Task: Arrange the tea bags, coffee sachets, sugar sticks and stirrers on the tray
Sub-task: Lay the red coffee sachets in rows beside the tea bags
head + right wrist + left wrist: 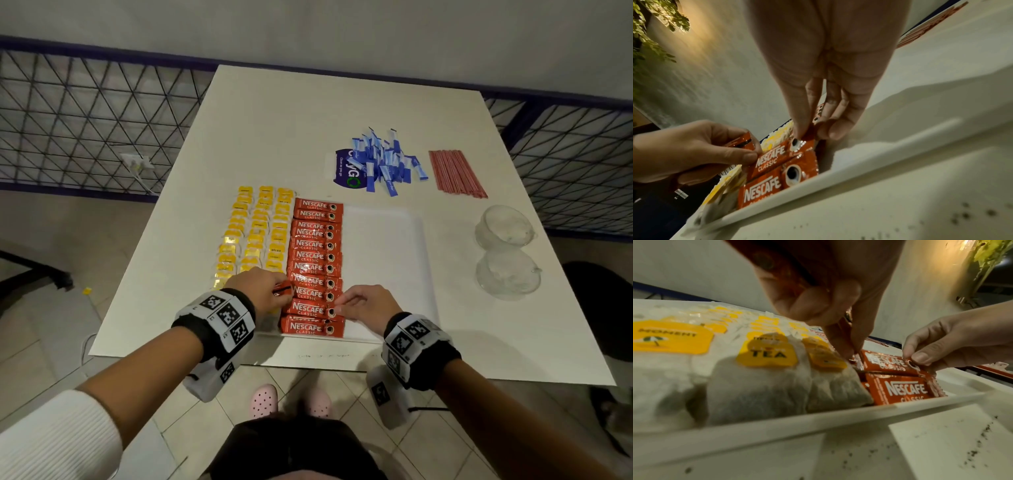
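Note:
A white tray [387, 246] lies on the white table. Three columns of yellow-tagged tea bags [255, 233] fill its left part, beside one column of red Nescafe coffee sachets [317, 246]. My left hand [270, 291] grips a spare sachet [742, 141] in its palm, and its thumb pinches the left end of the second-nearest sachet [306, 309]. My right hand [356, 305] pinches that sachet's right end [797, 142]. Blue sugar sticks [387, 164] are piled beyond the tray, and red stirrers [457, 173] lie to their right.
Two glass bowls [503, 226] stand on the table right of the tray. A blue printed packet [347, 169] lies under the sugar pile. The tray's right half is bare. A black chair [603, 308] is at the table's right, with mesh railing behind.

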Tool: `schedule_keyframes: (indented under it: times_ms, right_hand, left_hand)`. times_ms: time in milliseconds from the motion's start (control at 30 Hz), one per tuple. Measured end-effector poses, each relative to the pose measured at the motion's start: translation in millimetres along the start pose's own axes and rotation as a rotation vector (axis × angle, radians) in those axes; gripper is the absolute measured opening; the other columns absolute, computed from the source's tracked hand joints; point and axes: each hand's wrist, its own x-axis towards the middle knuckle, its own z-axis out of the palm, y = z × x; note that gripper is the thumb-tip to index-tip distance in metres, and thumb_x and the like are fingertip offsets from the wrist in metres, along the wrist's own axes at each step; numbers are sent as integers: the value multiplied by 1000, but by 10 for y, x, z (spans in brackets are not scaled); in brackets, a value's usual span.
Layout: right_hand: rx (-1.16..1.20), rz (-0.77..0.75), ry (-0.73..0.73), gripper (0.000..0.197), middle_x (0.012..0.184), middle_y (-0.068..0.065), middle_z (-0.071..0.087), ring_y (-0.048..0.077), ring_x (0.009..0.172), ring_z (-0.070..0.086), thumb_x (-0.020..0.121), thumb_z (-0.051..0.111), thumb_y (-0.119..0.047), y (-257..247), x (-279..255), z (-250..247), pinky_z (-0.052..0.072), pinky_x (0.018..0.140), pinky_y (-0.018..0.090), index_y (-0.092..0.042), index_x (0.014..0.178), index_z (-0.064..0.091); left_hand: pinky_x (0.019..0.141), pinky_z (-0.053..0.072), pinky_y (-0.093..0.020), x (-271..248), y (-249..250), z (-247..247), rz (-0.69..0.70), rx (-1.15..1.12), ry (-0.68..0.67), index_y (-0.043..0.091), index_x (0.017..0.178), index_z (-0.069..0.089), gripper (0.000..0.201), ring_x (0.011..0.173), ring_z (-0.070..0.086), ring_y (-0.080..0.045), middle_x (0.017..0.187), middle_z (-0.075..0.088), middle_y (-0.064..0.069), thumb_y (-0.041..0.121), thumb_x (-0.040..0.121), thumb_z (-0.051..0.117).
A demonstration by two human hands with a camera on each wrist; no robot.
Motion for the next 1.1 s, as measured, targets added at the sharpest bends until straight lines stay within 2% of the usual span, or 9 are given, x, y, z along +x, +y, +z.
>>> schedule_keyframes:
  times_ms: [200,433,633,800,867,900,1000,1067,1100]
  right_hand:
    - [4,-5,26,19,85,0,71,21,90,67,76,75,-18,27,0,55,52,91,41,-30,65,65]
    - [-13,-42,32,17,87,0,70,12,83,61,75,75,-20,43,-28,71,52,90,35,-31,66,65]
    - [4,-53,88,12,84,-2,65,15,83,59,72,77,-31,-51,51,-98,51,86,34,-28,73,66]
    - [33,-214,34,18,75,-6,56,8,70,51,76,74,-24,-497,92,-292,43,73,25,-21,93,67]
    - [13,-281,-21,24,75,-7,56,4,66,51,77,74,-20,-672,96,-305,42,69,20,-19,100,65]
    - [-13,-309,-28,23,76,-7,56,3,64,49,77,73,-19,-736,103,-297,43,68,19,-19,99,65]
    - [-62,-339,24,11,80,-1,60,8,69,50,78,72,-15,-831,154,-274,48,78,32,-15,89,68]
    - [-56,-310,34,6,79,0,62,12,70,52,80,70,-14,-829,194,-299,49,79,35,-14,85,67]
    - [-51,-290,31,5,77,-2,61,12,69,52,81,69,-14,-816,209,-324,49,76,33,-14,84,66]
  left_hand:
    - [89,50,-32,36,-5,52,30,98,-30,28,125,53,38,105,59,-17,119,62,3,47,93,46]
    - [90,49,-33,86,-23,79,59,174,-67,26,125,52,37,107,58,-18,121,61,2,43,92,49]
    - [88,47,-28,75,39,-116,81,18,-54,22,121,54,36,102,58,-17,114,62,2,40,90,54]
    - [77,39,-23,169,175,-337,154,-92,-71,12,109,58,22,90,52,-17,101,60,-7,25,96,47]
    - [70,40,-24,205,239,-400,187,-87,-89,11,108,59,26,85,54,-18,95,61,-8,27,98,42]
    - [66,40,-22,211,267,-427,203,-96,-90,11,103,59,27,78,54,-16,85,60,-4,31,98,41]
    - [67,45,-20,251,278,-472,244,-220,-99,20,79,57,25,61,55,-6,68,59,5,33,97,44]
    - [69,50,-21,274,231,-480,238,-391,-118,20,79,59,18,58,59,-4,73,64,2,27,94,51]
    - [65,52,-19,276,196,-483,213,-510,-121,18,82,60,13,55,60,-3,75,65,2,23,92,55]
